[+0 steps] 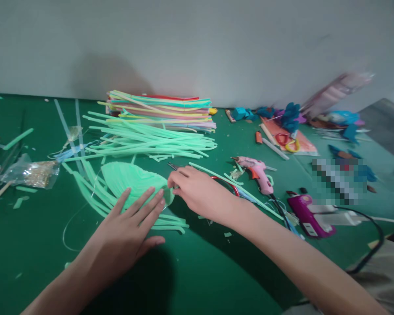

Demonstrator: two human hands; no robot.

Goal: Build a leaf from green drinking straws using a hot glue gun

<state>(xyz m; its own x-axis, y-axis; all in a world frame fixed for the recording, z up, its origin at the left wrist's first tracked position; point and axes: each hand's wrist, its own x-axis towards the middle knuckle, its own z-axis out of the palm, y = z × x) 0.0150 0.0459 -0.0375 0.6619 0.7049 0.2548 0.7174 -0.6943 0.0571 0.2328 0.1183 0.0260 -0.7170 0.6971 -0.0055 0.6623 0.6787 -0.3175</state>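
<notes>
A light green, leaf-shaped piece (pixel 129 177) made of pipe-cleaner strips lies on the green table. My left hand (pixel 131 223) rests flat with fingers spread over its lower edge. At the piece's right end, the fingertips of my right hand (pixel 190 188) are curled and pinched together; whatever is between them is hidden. Scissors with a red handle (pixel 231 184) lie partly under my right hand, a dark tip showing beyond the knuckles. Loose green pipe cleaners (pixel 93 197) lie beside and beneath the piece, and a thin clear loop curves to the left.
Behind lie a heap of green pipe cleaners (pixel 151 138) and a multicoloured bundle (pixel 164 107). A pink glue gun (pixel 258 173) and purple power strip (pixel 307 214) with a cable sit right. A bag of gold beads (pixel 36 173) lies left. A grey wall (pixel 184 48) bounds the table.
</notes>
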